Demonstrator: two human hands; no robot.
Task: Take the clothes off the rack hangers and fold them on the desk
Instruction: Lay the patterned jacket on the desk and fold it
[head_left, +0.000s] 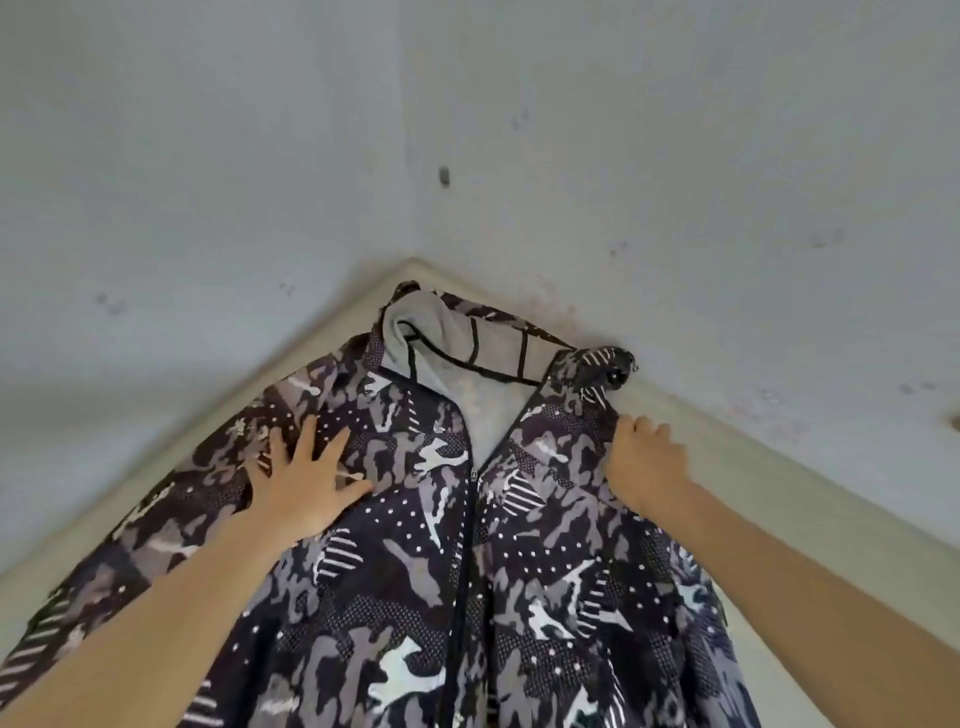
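The left hand (306, 478) lies flat on the left shoulder of the camouflage hooded jacket (415, 597), its fingers (304, 441) straight and spread, pressing the cloth down. The jacket is spread front side up on the pale bench (753, 467) in the corner of the room, with the left sleeve (104, 561) stretched out along the edge. The zipper (467, 545) is closed up to the chest, and the grey-lined hood (441, 343) lies open against the wall. The right hand (644, 462) holds the right shoulder, its fingers curled round a fold of cloth. The fabric looks thin, light and soft, maybe a little slippery, so it will probably slide and wrinkle easily. I think the shoulders and sleeve ends are the best places to hold it for folding.
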